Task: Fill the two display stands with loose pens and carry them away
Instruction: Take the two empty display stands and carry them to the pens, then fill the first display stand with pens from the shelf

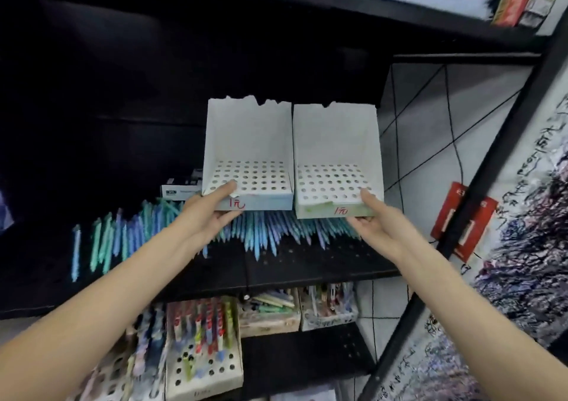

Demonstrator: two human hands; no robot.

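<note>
Black shelf (307,265) — left hand (212,213), right hand (373,216) under stands (246,154)

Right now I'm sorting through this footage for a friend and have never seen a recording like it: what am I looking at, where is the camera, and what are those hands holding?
There is no machine here. The single picture comes from a wide-angle camera worn on a person's head, looking forward and down, so the two bare arms reaching in are the wearer's own.

The left hand grips a white cardboard display stand with a bluish front, thumb on its perforated top and fingers underneath. The right hand grips a matching stand with a greenish front the same way. Both stands have rows of round holes, all empty, and a red handwritten price mark.

Beneath them, loose blue and teal pens lie spread on a black perforated shelf. The shelf below holds other stands, some with pens.
</note>
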